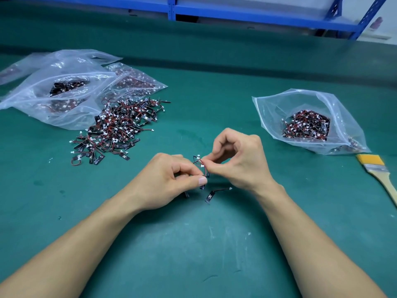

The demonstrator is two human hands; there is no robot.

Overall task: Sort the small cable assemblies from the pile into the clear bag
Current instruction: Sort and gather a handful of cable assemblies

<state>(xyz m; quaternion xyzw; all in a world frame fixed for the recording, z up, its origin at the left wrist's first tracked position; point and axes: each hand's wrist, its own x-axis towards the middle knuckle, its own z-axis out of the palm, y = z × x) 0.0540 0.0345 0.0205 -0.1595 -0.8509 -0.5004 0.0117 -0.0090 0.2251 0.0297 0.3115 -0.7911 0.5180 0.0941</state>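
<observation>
Pinching with both hands, mid-mat. Left hand [169, 181] has its fingers curled, thumb and fingertips clamped on a small bunch of cable assemblies [201, 164] (thin red/black wires, white plug ends, black rectangular tabs). A couple of black tabs hang below the left thumb. Right hand [238, 160] grips the same bunch from the other side, thumb against forefinger on the wires beside a white plug, other fingers arched above. The two hands are nearly touching at the bunch.

One single loose cable assembly [215, 193] lies flat on the green bench mat [193, 244], just below the hands, apart from both.

Main pile of identical cable assemblies [120, 130] sits on the mat at upper left, well apart from the hands. It butts up against several crumpled clear zip bags [71, 119] holding more of the same parts.

Clear plastic zip bag [341, 117] at right, mouth open toward the camera, has a heap of assemblies inside. Just beside its lower right corner lies a wooden-handled paintbrush with yellow bristles [378, 171].

Blue steel shelving frame [236, 15] runs along the far edge.
</observation>
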